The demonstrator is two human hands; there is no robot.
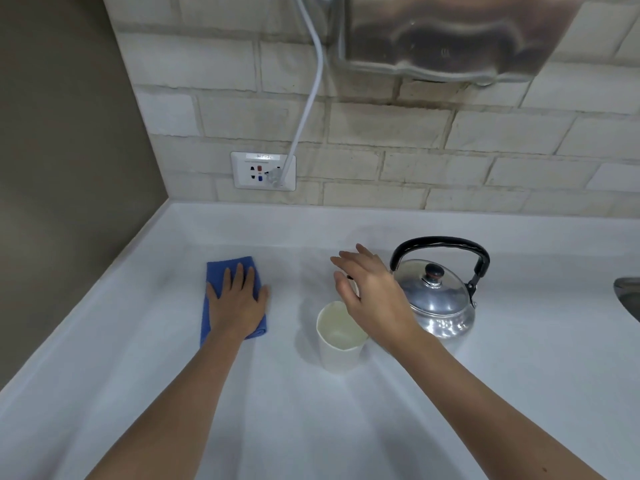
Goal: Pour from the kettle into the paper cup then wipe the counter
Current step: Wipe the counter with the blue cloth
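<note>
The left hand lies flat, fingers spread, palm down on a folded blue cloth resting on the white counter, pressing rather than gripping it. Right of the cloth, the white paper cup stands upright with pale liquid inside, and the right hand hangs open above its far rim, fingers loosely splayed and holding nothing. Just beside that hand, further right, the steel kettle sits upright on the counter, lid on and black handle raised.
</note>
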